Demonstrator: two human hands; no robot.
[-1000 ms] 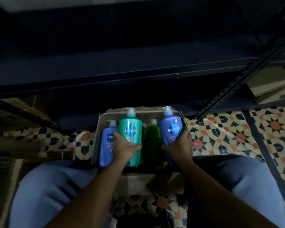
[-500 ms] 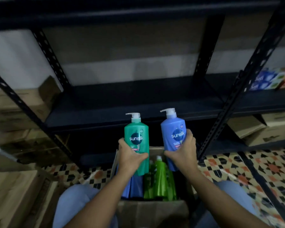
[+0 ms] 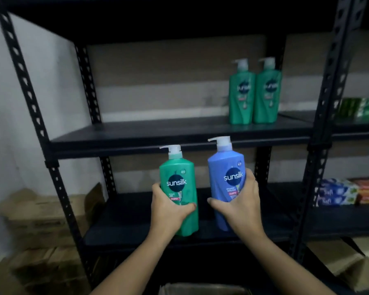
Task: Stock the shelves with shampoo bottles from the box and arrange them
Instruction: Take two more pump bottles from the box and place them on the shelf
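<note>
My left hand (image 3: 168,208) grips a green Sunsilk pump bottle (image 3: 179,177) upright in front of the black metal shelving. My right hand (image 3: 240,204) grips a blue Sunsilk pump bottle (image 3: 227,167), held slightly higher and tilted a little. Both bottles hang in the air before the lower shelf (image 3: 136,222). Two more green pump bottles (image 3: 255,94) stand side by side at the right end of the upper shelf (image 3: 147,133). The top edge of the cardboard box (image 3: 200,289) shows at the bottom of the view.
Black perforated uprights (image 3: 326,124) frame the shelf bay. Stacked cardboard cartons (image 3: 43,218) sit at the lower left. The neighbouring bay on the right holds green packs (image 3: 360,107) and blue and orange packs (image 3: 347,192). Another carton (image 3: 349,258) lies lower right.
Both hands have lifted the green and blue bottles out of the box and up to shelf height. The view has swung up from the box to the shelves.
</note>
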